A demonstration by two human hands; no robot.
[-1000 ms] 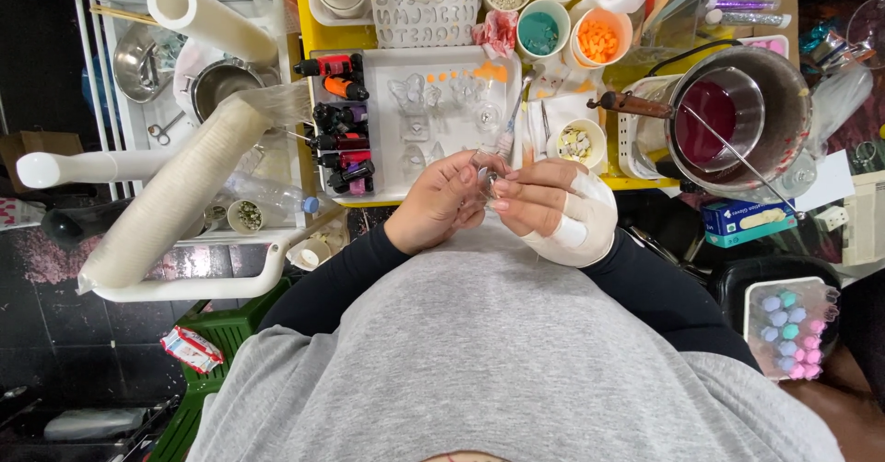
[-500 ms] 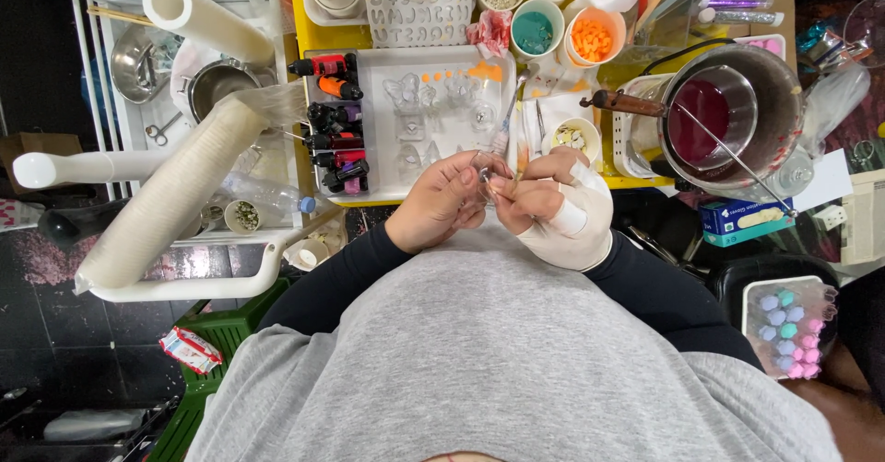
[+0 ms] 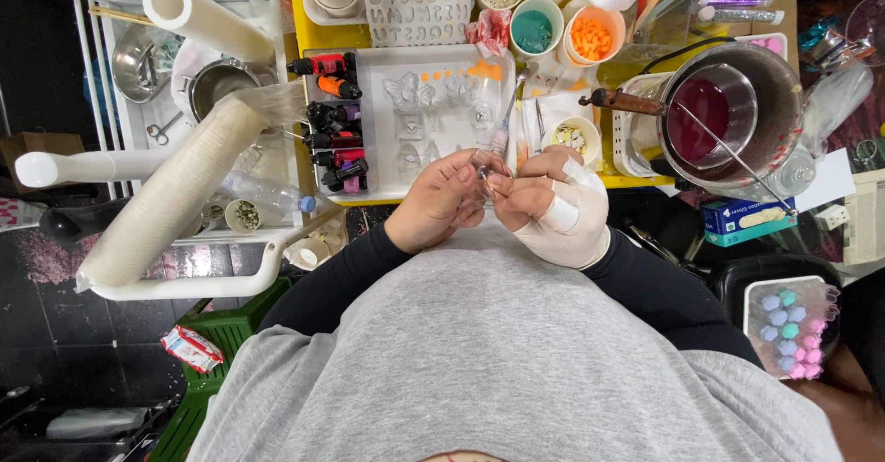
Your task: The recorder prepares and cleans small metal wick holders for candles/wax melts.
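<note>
Both hands meet at the picture's centre, just above the grey shirt. The left hand (image 3: 438,206) and the bandage-wrapped right hand (image 3: 553,208) pinch between their fingertips a small clear transparent piece (image 3: 486,169); it sits at the very tips, at twelve o'clock from the knuckles, touching both hands. What the piece is cannot be told.

At twelve o'clock from the grip lies a white rectangular tray with clear moulds (image 3: 424,116). At ten o'clock, a row of small dark dropper bottles with red and orange caps (image 3: 334,116). At three o'clock, a small blue-and-white cardboard box with a printed label (image 3: 745,220). At eight o'clock, on the floor, a red-and-white crumpled wrapper (image 3: 192,347).
</note>
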